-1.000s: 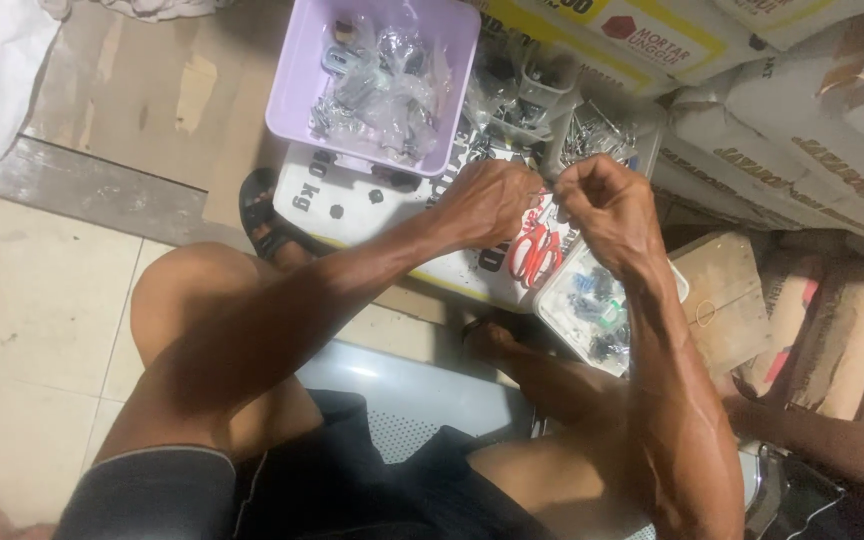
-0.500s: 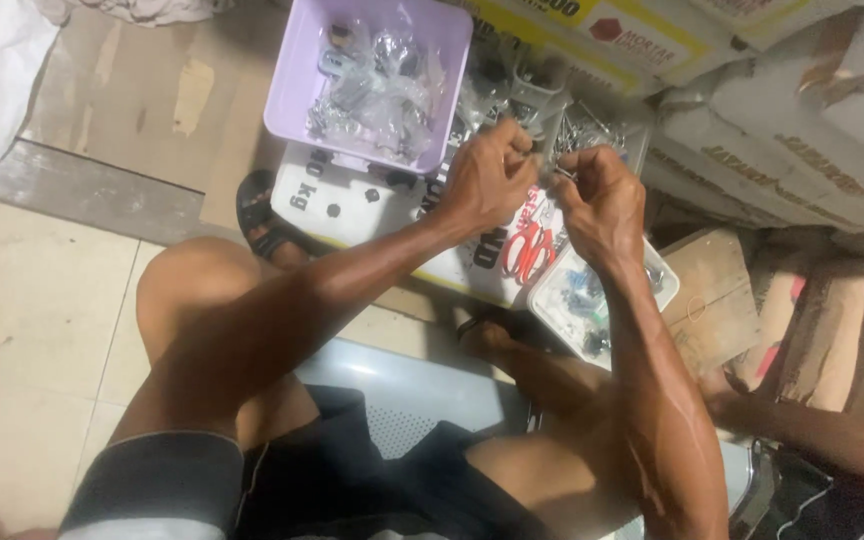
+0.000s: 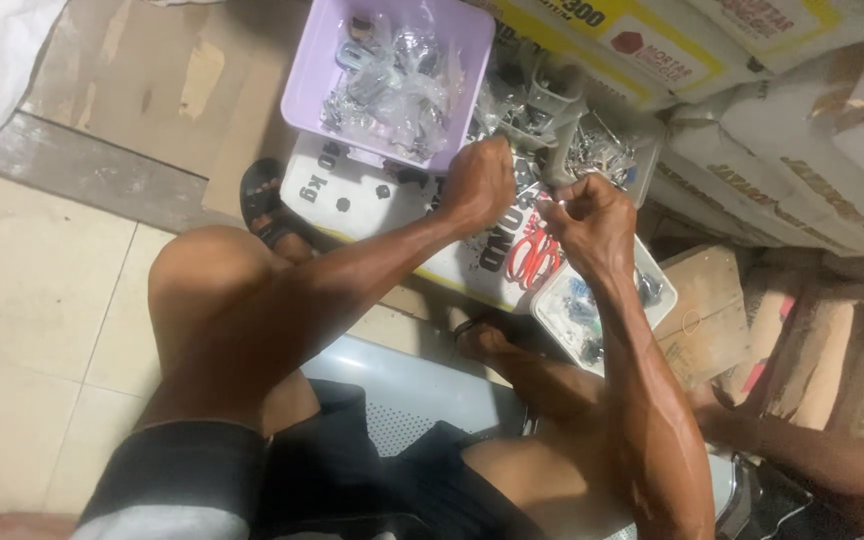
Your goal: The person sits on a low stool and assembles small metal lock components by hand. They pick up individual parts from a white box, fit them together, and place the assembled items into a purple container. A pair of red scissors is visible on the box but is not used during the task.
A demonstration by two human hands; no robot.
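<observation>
My left hand [image 3: 479, 183] and my right hand [image 3: 589, 222] are close together over a white sack [image 3: 352, 195], both with fingers pinched on a small shiny metal piece [image 3: 549, 203] held between them. What the piece is I cannot make out. Just beyond the hands stands a lilac plastic tray [image 3: 317, 80] filled with small clear bags of metal parts. A pair of red-handled scissors [image 3: 529, 260] lies on the sack under my right wrist. A small white tray [image 3: 652, 310] with loose small parts sits to the right of it.
Large printed sacks [image 3: 802, 110] are stacked at the back right. A clear container of metal hardware [image 3: 592, 150] sits behind my hands. A cardboard piece [image 3: 707, 320] lies at right. Another person's arm [image 3: 832, 460] reaches in from the lower right. Tiled floor [image 3: 22, 320] at left.
Both hands have shifted a little away from me toward the trays, staying together with fingers pinched. The view has drifted slightly.
</observation>
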